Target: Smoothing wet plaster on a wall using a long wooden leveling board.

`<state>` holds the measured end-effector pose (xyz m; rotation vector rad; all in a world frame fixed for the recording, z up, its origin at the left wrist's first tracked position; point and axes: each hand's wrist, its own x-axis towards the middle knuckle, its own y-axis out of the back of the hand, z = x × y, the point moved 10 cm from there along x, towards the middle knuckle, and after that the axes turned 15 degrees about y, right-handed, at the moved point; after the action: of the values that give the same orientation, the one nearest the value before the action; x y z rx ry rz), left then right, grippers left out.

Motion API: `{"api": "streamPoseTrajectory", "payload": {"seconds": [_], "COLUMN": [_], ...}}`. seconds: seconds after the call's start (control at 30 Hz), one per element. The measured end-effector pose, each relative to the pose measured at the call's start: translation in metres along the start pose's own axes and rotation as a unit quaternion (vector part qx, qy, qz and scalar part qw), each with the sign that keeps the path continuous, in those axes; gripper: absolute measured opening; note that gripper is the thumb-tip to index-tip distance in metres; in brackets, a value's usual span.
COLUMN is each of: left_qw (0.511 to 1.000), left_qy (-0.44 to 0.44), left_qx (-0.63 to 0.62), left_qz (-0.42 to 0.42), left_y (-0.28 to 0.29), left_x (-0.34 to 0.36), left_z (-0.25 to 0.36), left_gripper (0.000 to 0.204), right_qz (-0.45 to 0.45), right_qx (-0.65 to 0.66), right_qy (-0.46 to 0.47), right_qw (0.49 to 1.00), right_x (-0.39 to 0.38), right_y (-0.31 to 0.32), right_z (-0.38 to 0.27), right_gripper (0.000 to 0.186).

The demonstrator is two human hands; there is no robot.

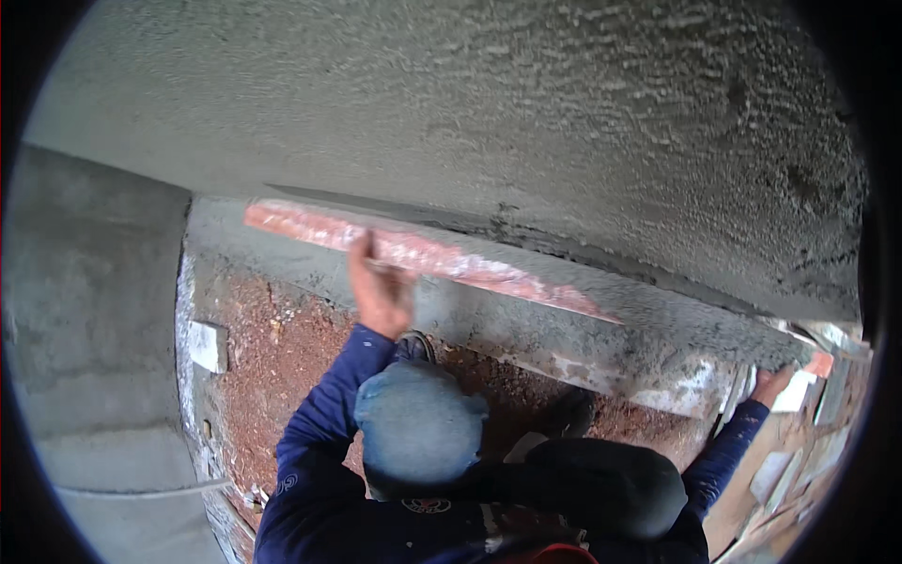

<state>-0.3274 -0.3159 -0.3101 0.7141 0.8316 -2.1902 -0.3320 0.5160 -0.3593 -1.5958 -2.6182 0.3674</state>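
Your left hand (383, 299) grasps the long board (451, 262) along the plastered wall (470, 113); your right hand (772, 385) is at its far end, grip unclear. Probably it is stiff, slippery where wet; better hold bare edges.
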Motion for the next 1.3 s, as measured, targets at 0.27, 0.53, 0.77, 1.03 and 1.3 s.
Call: {"api": "streamPoseTrajectory", "payload": {"seconds": [0.27,0.53,0.77,1.03,1.3], "left_qw": [0.993,0.997,0.990,0.989,0.987], "left_qy": [-0.083,-0.058,-0.133,-0.141,-0.146], "left_qx": [-0.075,-0.001,-0.021,-0.008,-0.017], "left_qz": [0.029,0.051,0.031,0.052,0.069], "left_y": [0.125,0.125,0.090,0.095,0.069], "left_x": [0.077,0.124,0.098,0.135,0.108], "left_z": [0.056,0.090,0.142,0.159,0.148], "left_gripper": [0.059,0.071,0.062,0.059,0.061], "right_qz": [0.036,0.003,0.160,0.212,0.234], "right_qx": [-0.016,0.129,-0.016,-0.103,-0.086], "right_qy": [0.007,0.002,0.041,-0.019,-0.029], "right_qw": [0.999,0.992,0.986,0.972,0.968], "right_x": [-0.163,-0.161,-0.152,-0.169,-0.174], "right_y": [-0.045,-0.052,-0.045,-0.060,-0.073], "right_z": [-0.017,0.010,0.064,0.057,0.049], "right_gripper": [0.049,0.058,0.064,0.067,0.070]}}
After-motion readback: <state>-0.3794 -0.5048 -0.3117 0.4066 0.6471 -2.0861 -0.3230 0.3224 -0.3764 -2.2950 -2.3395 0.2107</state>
